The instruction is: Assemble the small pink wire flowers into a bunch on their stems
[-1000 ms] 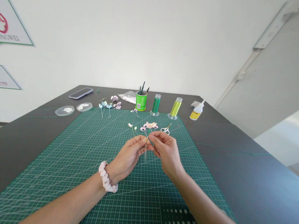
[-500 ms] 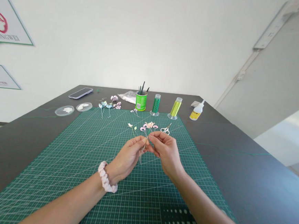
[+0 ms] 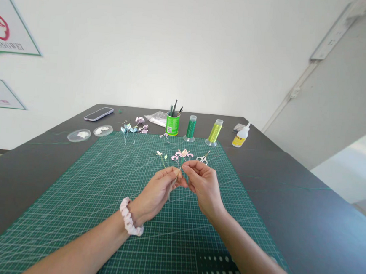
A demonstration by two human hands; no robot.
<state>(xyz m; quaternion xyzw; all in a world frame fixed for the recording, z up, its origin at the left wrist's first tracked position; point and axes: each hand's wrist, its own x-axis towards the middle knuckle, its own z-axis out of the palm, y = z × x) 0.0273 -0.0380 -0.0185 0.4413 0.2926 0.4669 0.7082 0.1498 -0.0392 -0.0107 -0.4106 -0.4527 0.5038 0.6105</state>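
Note:
My left hand (image 3: pixel 158 190), a pale scrunchie (image 3: pixel 130 218) round its wrist, is closed in a pinch on the thin stems of a pink flower spray (image 3: pixel 184 154). The blossoms stand up just beyond my fingertips, and the loose stem ends hang below the palm. Close against it, my right hand (image 3: pixel 203 185) is also closed, thumb and forefinger pinched beside the stems. What lies in that pinch is too fine to make out. White-handled scissors (image 3: pixel 202 159) lie behind my right hand. Left of the blossoms are small pale buds on stems (image 3: pixel 159 153).
Under my hands lies a green cutting mat (image 3: pixel 108 198). Along its far side stand a green tin of tools (image 3: pixel 172 124), a dark green thread spool (image 3: pixel 191 128), a yellow-green spool (image 3: pixel 215 132) and a glue bottle (image 3: pixel 240 136). Blue flowers (image 3: pixel 129 128), shallow dishes (image 3: pixel 79 135) and a phone (image 3: pixel 99 114) lie left.
The pink spray has turned about its stem, so its top blossom looks narrower. The hanging stem ends have swung slightly left. Both hands stay nearly in place.

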